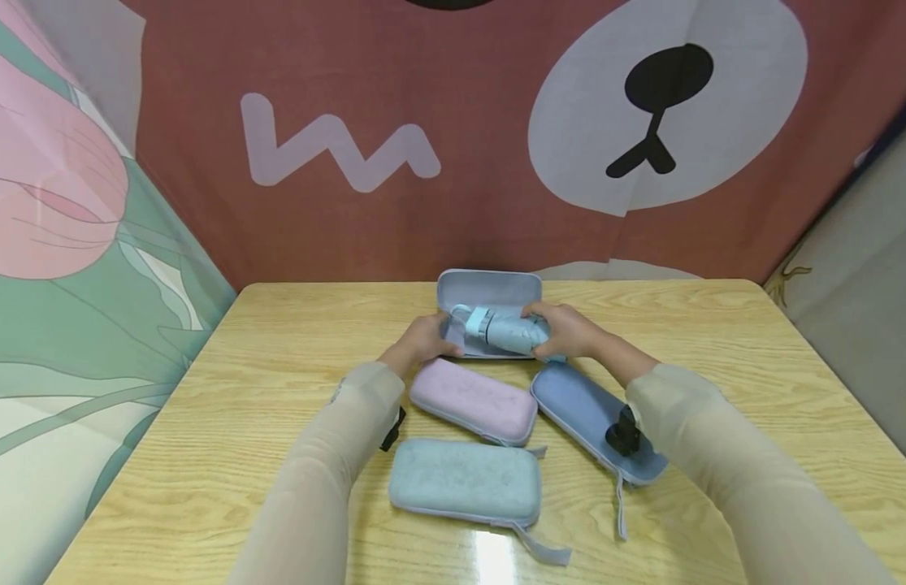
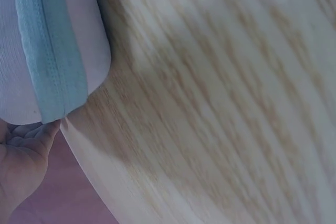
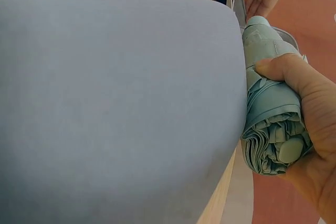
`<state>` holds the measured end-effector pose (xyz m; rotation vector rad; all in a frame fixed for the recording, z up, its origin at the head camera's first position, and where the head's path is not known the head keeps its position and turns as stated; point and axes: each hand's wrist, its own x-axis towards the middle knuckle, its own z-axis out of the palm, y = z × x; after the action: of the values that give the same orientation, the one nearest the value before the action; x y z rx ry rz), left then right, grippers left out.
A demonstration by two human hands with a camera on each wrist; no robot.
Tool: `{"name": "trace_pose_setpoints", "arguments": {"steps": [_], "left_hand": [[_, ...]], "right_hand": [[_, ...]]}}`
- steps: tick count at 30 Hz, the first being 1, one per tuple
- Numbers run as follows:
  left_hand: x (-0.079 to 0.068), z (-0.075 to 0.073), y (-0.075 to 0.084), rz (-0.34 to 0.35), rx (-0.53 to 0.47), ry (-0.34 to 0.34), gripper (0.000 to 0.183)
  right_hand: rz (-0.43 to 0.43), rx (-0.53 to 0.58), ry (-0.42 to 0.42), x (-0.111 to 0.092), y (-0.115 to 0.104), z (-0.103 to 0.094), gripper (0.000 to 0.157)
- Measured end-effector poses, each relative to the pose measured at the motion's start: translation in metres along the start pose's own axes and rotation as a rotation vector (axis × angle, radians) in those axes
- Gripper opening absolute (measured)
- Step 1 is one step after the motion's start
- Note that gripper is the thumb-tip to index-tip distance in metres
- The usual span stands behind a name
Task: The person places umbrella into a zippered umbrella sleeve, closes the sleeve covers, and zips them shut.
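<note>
A light blue folded umbrella [image 1: 513, 331] with a wrist loop lies at a slant over the open grey-blue zip case [image 1: 489, 286]. My right hand [image 1: 570, 331] grips the umbrella's right end, thumb along its side in the right wrist view, where its folded cloth end [image 3: 275, 148] shows. My left hand [image 1: 425, 337] holds the open case by its left side, thumb at the front corner. Just in front of the case lies a closed lilac case [image 1: 473, 400]. Below my right forearm is a closed blue case [image 1: 580, 410].
A closed pale teal case [image 1: 463, 481] with a grey strap lies nearest to me on the wooden table [image 1: 299, 366]. A brown cloth [image 1: 350, 236] with a cartoon face hangs behind the table's back edge. A floral cloth [image 1: 94, 325] hangs at the left.
</note>
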<state>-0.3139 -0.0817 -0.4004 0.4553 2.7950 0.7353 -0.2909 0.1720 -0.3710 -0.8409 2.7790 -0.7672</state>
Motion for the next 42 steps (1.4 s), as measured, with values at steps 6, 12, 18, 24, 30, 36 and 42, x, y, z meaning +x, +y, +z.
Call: {"name": "trace_pose_setpoints", "arguments": {"steps": [6, 12, 18, 24, 30, 36, 42], "left_hand": [[0.001, 0.001, 0.0, 0.013, -0.012, -0.001, 0.082], [0.003, 0.0, -0.002, 0.009, 0.008, -0.009, 0.084], [0.004, -0.002, 0.0, 0.006, 0.026, -0.024, 0.082], [0.005, -0.002, 0.003, -0.011, 0.043, -0.04, 0.081], [0.006, 0.0, 0.003, 0.022, 0.025, -0.04, 0.075], [0.007, 0.001, 0.003, 0.003, 0.028, -0.045, 0.079], [0.008, 0.001, 0.003, -0.006, 0.053, -0.056, 0.083]], "right_hand": [[-0.024, -0.015, -0.019, 0.004, -0.001, 0.002, 0.057], [-0.045, -0.036, -0.021, 0.01, -0.001, 0.004, 0.057], [-0.028, -0.013, -0.03, 0.015, 0.002, 0.006, 0.056], [-0.041, 0.001, -0.029, 0.022, 0.004, 0.009, 0.055], [-0.059, -0.009, -0.039, 0.029, 0.005, 0.013, 0.055], [-0.055, -0.013, -0.063, 0.034, 0.003, 0.015, 0.055], [-0.025, -0.003, -0.102, 0.041, 0.005, 0.019, 0.055]]}}
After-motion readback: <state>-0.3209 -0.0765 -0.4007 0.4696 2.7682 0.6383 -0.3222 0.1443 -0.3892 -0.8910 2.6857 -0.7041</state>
